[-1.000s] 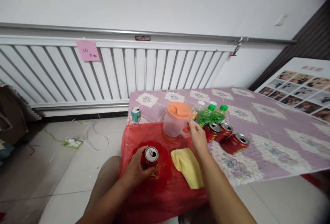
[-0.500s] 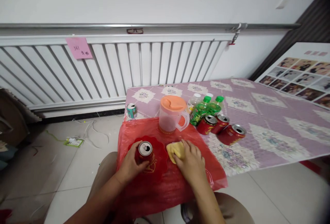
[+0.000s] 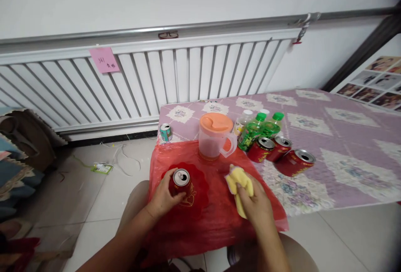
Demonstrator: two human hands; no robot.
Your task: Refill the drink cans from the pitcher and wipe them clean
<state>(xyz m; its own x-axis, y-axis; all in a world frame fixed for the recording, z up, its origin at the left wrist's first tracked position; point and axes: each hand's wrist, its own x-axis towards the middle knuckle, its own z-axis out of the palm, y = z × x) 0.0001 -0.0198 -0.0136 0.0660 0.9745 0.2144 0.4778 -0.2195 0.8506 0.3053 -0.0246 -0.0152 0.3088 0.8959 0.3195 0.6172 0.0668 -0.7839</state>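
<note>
Head camera: left hand (image 3: 162, 198) grasps a red can (image 3: 181, 184), upright, opening upward; right hand (image 3: 258, 205) clutches yellow cloth (image 3: 240, 180).

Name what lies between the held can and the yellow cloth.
In the head view, part of the scalloped red mat, then red plastic sheeting, lies between the red can and the yellow cloth.
</note>
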